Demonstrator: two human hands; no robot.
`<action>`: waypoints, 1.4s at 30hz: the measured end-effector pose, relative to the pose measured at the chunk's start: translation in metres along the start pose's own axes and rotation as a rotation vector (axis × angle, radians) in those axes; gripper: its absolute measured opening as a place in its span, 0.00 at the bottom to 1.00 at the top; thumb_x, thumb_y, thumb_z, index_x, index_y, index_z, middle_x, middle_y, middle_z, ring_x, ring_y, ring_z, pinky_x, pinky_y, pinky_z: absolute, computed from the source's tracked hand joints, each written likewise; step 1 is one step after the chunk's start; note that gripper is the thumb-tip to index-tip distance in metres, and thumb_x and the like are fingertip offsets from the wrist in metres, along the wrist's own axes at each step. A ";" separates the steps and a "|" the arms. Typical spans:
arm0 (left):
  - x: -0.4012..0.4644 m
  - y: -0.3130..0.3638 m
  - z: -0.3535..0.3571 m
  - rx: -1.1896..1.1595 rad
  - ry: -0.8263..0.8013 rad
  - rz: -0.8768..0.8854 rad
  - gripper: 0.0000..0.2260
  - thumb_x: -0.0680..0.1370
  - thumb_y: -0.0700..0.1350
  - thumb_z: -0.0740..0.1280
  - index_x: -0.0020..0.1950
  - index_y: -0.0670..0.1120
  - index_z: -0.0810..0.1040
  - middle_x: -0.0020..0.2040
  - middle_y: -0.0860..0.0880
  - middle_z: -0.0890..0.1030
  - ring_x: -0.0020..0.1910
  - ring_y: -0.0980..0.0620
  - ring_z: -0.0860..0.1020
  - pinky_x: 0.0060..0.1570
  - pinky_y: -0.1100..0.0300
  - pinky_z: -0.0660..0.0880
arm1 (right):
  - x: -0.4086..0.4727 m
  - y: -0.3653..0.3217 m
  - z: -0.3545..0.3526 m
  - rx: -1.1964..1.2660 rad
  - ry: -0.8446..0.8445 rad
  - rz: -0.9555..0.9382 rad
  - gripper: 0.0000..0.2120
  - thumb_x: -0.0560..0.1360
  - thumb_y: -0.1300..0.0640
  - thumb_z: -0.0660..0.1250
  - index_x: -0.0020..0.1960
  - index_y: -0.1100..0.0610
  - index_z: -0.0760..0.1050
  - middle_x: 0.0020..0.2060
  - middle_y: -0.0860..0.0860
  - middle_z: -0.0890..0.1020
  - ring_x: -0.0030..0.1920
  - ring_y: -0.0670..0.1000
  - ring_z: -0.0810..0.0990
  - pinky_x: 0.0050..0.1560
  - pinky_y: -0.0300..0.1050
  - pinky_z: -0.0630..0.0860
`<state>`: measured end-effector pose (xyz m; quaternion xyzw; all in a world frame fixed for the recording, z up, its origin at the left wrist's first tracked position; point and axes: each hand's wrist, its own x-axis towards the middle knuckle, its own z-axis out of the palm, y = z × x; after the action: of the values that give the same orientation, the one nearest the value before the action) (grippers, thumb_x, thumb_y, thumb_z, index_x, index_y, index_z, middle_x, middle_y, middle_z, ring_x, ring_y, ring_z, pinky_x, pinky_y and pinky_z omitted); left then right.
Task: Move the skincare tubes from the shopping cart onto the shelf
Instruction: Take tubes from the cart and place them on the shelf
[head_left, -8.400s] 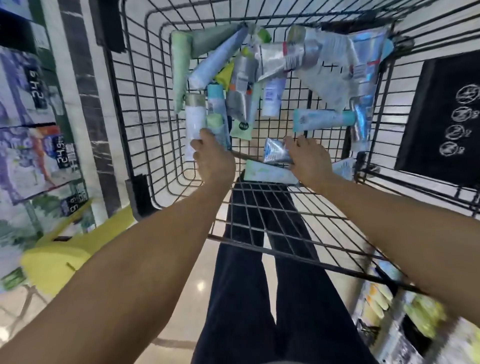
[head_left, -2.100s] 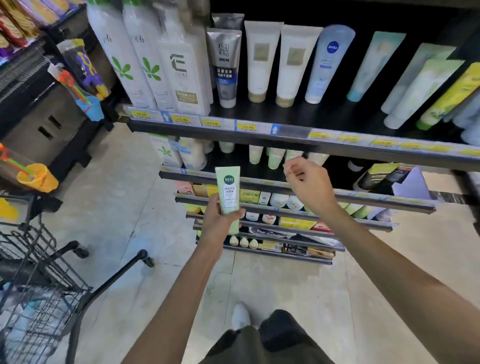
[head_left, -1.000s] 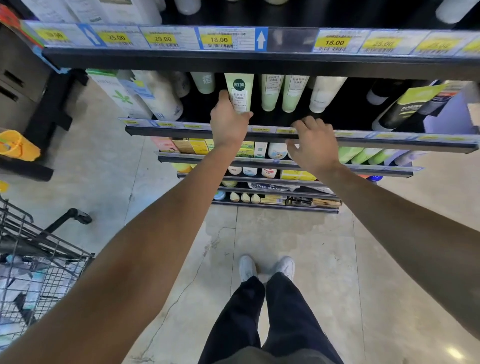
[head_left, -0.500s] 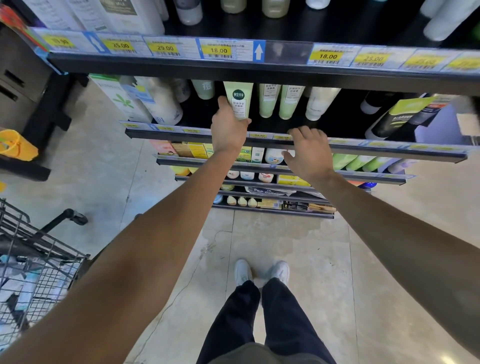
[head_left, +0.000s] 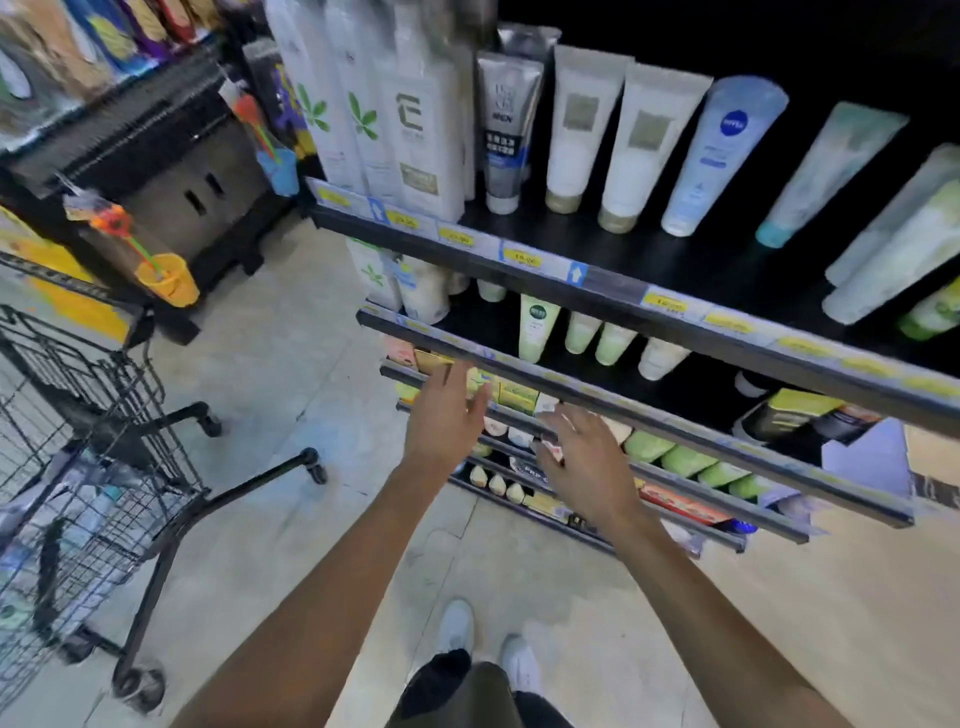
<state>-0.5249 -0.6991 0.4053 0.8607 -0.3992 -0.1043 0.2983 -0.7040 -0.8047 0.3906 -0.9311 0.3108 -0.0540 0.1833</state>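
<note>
A pale green skincare tube (head_left: 537, 327) with a dark round logo stands cap-down on the second shelf (head_left: 613, 402), left of two similar green tubes. My left hand (head_left: 447, 421) hovers below and in front of that shelf's rail, fingers straight, holding nothing. My right hand (head_left: 582, 457) is beside it, a little lower, fingers spread and empty. The black wire shopping cart (head_left: 88, 467) stands at the left with several tubes lying in its basket.
The top shelf (head_left: 571, 260) carries white bottles and upright tubes behind yellow price tags. Lower shelves hold small boxes and jars. A dark display stand (head_left: 171, 192) with hanging toys is at the back left. My feet are on the tiled floor (head_left: 291, 395).
My left hand has let go of the green tube, which now stands on the second shelf. Both hands have drawn back and down from the shelf. The view has swung left and up.
</note>
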 end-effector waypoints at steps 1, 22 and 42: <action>-0.018 -0.006 -0.010 0.065 0.029 0.006 0.18 0.84 0.55 0.60 0.66 0.44 0.75 0.58 0.42 0.78 0.52 0.40 0.78 0.48 0.48 0.77 | -0.007 -0.012 -0.001 0.019 -0.027 -0.045 0.20 0.82 0.47 0.65 0.70 0.55 0.76 0.65 0.54 0.78 0.67 0.57 0.74 0.69 0.52 0.69; -0.359 -0.158 -0.167 0.338 0.525 -0.879 0.19 0.81 0.59 0.57 0.63 0.49 0.77 0.56 0.47 0.81 0.53 0.42 0.80 0.49 0.47 0.78 | -0.070 -0.328 0.077 0.112 -0.554 -0.831 0.23 0.85 0.42 0.58 0.78 0.47 0.68 0.76 0.44 0.70 0.78 0.46 0.63 0.78 0.42 0.57; -0.437 -0.381 -0.303 0.205 0.583 -1.098 0.15 0.82 0.56 0.62 0.64 0.49 0.77 0.58 0.49 0.80 0.55 0.44 0.79 0.53 0.48 0.77 | -0.033 -0.624 0.210 0.001 -0.633 -0.896 0.21 0.84 0.44 0.61 0.75 0.48 0.72 0.72 0.44 0.74 0.73 0.48 0.69 0.69 0.46 0.68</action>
<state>-0.4485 -0.0493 0.3947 0.9575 0.1906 0.0354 0.2137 -0.3371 -0.2591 0.4304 -0.9431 -0.1866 0.1557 0.2271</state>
